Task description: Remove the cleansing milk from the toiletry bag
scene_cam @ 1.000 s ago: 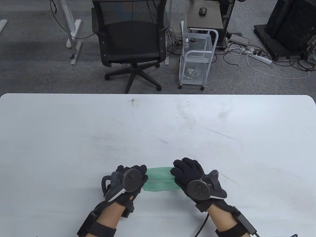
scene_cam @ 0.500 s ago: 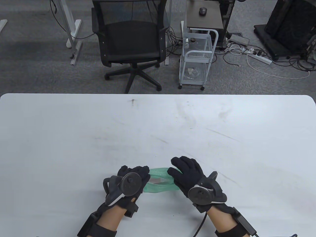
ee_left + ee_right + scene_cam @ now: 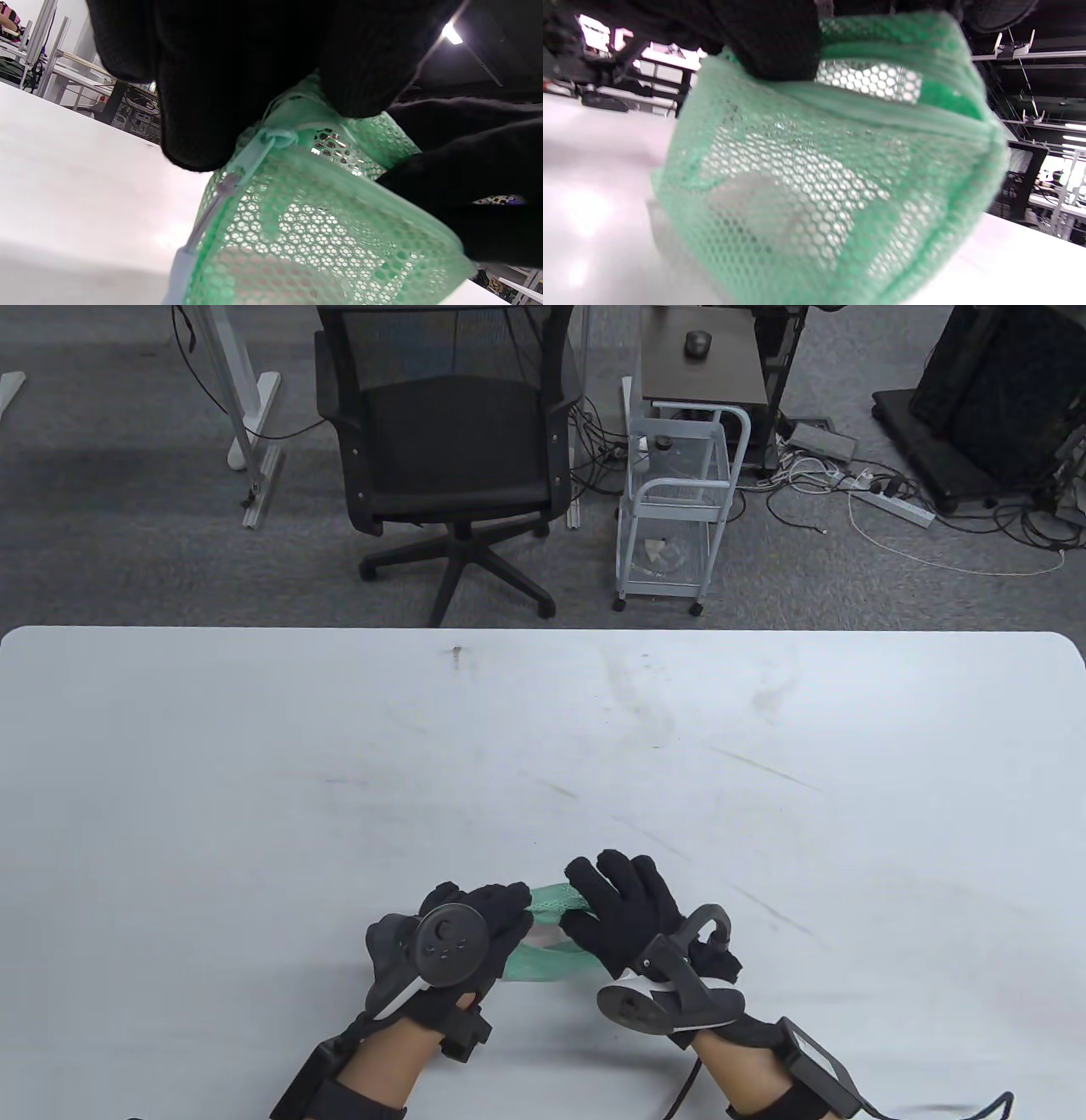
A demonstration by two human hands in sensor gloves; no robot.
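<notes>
A green mesh toiletry bag (image 3: 547, 960) lies near the table's front edge between my hands. My left hand (image 3: 488, 920) grips its left end by the zipper; in the left wrist view the fingers (image 3: 199, 84) pinch the mesh (image 3: 322, 220) above the pale zip pull (image 3: 254, 148). My right hand (image 3: 607, 920) holds the bag's right side, its fingers over the open top. In the right wrist view a finger (image 3: 780, 46) presses the bag's rim (image 3: 882, 106). A pale shape (image 3: 755, 203), likely the cleansing milk, shows dimly through the mesh. A white patch (image 3: 543, 935) shows in the opening.
The white table (image 3: 543, 746) stretches wide beyond the bag. Behind its far edge stand a black office chair (image 3: 450, 449) and a small white cart (image 3: 679, 500) on the floor.
Both hands have moved closer together, bunching the bag narrower. The right hand has rolled leftward over the bag's top, its tracker tipping down. The opening shows wider.
</notes>
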